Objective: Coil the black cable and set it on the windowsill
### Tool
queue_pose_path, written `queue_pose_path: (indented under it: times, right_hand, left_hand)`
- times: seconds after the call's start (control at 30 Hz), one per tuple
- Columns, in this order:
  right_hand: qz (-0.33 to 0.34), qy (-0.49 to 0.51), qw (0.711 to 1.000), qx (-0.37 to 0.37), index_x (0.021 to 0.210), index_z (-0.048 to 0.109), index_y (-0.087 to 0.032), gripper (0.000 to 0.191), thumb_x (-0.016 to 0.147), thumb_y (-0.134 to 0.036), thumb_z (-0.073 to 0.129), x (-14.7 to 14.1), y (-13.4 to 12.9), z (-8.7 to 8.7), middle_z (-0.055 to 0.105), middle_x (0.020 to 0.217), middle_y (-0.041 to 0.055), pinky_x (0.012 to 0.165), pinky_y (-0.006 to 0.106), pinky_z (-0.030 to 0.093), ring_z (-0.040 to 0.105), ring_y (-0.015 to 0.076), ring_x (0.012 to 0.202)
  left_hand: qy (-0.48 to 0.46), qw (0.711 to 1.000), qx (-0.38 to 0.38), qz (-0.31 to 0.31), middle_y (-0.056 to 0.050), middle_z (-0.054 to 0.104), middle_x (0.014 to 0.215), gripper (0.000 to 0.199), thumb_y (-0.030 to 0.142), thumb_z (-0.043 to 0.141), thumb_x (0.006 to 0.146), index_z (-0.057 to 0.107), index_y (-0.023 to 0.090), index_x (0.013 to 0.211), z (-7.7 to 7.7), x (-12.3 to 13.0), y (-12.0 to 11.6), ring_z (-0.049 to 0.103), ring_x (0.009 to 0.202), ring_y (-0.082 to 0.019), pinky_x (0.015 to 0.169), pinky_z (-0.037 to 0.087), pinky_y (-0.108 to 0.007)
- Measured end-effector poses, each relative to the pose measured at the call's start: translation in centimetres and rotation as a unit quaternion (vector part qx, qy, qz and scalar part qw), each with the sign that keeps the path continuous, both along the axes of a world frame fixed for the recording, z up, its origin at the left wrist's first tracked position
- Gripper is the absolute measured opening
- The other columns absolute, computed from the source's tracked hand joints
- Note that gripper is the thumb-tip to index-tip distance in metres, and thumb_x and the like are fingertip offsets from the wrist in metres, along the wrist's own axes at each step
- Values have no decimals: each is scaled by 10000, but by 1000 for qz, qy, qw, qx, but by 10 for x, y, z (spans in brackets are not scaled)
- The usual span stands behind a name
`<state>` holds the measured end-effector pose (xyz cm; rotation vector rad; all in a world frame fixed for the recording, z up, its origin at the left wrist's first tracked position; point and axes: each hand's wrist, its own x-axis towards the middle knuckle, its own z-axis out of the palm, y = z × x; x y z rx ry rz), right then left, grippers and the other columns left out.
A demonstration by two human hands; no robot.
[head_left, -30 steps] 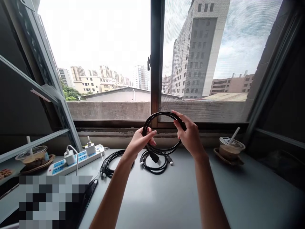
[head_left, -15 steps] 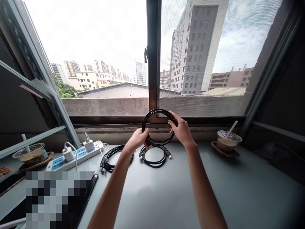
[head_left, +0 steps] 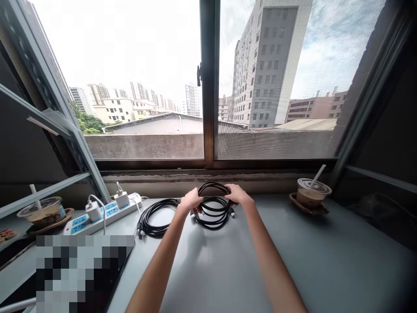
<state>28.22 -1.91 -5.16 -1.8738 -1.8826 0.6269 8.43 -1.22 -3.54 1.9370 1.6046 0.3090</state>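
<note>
Between my two hands is a coiled black cable (head_left: 213, 185), tilted, its far side raised. My left hand (head_left: 191, 201) is closed around the left side of this coil. On the opposite side, my right hand (head_left: 237, 194) grips it with the fingers curled under. Just below lies a second coiled black cable (head_left: 213, 227) on the table, partly covered by the held coil; a light metal plug end shows at its right. A larger coiled black cable (head_left: 153, 232) with plug ends rests to the left, near my left forearm.
A white power strip (head_left: 94, 222) with plugged-in chargers stands at the left. Lidded drink cups stand at the far left (head_left: 44, 211) and on the right (head_left: 311, 195), on brown coasters. A pixelated area covers a dark device at lower left. The window frame (head_left: 210, 130) rises behind the grey table (head_left: 228, 269).
Both hands have lowered the held cable coil from upright in front of the window to just above the smaller coil. The coil now tilts flatter. The other cables have not moved.
</note>
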Motion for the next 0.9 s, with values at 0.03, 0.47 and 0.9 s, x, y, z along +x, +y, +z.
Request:
queue_pose_path:
  times: [0.03,0.47,0.9]
  right_hand:
    - [4,-7,1000,-12,1189,522,-170,344,862,-269,557,0,1,-3,626,1012,59,669,298,528,621,133,756]
    - [19,-84,996,-34,1186,521,-170,339,876,-307,539,-12,12,-28,534,1195,86,862,423,471,550,208,1032]
    - [-8,-101,994,-31,1150,545,-166,309,877,-312,536,-18,5,-17,555,1164,81,869,421,465,556,201,1020]
  left_hand:
    - [20,1000,-6,2,32,587,485,276,124,455,731,481,133,1006,-3,1,0,592,406,-175,584,461,-283]
    - [166,985,-52,-4,-4,631,545,157,178,466,841,593,110,904,-6,6,-5,614,514,-150,751,458,-330]
    - [190,975,119,-13,-143,275,1465,618,430,391,876,268,136,1405,-10,18,-7,238,1344,-286,1035,284,-350]
